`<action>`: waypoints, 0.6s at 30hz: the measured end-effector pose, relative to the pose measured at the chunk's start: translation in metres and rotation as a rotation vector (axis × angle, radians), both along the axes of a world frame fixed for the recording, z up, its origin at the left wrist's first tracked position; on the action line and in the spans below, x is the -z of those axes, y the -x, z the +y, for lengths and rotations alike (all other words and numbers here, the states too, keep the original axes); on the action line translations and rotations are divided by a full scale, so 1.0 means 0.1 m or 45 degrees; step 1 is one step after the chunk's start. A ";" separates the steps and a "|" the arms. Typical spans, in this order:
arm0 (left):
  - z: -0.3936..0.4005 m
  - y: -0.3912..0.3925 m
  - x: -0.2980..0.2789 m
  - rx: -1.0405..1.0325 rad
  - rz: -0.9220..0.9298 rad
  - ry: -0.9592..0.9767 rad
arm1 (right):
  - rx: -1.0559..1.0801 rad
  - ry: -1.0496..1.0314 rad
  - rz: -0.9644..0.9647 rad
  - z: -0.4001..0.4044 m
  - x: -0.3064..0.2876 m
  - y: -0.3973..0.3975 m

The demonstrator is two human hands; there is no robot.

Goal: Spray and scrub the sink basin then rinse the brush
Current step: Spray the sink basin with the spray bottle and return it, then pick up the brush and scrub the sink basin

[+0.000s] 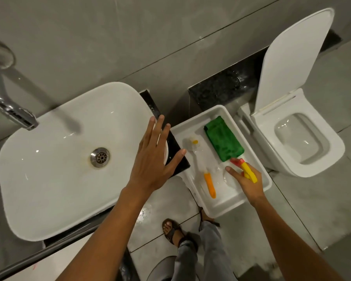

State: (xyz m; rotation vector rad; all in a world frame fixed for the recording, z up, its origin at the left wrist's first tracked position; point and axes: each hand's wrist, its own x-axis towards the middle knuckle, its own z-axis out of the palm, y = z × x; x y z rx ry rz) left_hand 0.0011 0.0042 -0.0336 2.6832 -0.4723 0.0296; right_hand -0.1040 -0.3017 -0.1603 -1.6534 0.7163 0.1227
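A white oval sink basin [55, 169] with a metal drain [100, 157] fills the left. My left hand [152, 159] rests flat and spread on the basin's right rim. Right of it a white tray [257, 191] holds a green spray bottle [223, 138] lying on its side, with a red and yellow trigger head [244, 169]. My right hand [248, 184] is curled around that trigger head. A brush [203, 165] with white bristles and an orange handle lies in the tray, left of the bottle.
A chrome tap [10, 110] juts over the basin from the far left. A white toilet [300, 138] with its lid raised stands at the right. My sandalled feet [171, 230] are on the wet grey floor tiles below the tray.
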 end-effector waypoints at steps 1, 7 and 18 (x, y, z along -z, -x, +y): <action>0.00 0.00 0.00 -0.001 0.004 0.008 | 0.010 0.007 0.004 0.01 0.01 0.05; 0.01 0.00 -0.01 0.000 0.012 0.003 | 0.283 0.188 0.085 0.20 0.09 0.40; -0.02 0.01 -0.09 -0.002 0.054 -0.040 | -0.235 0.442 0.221 1.29 0.02 0.16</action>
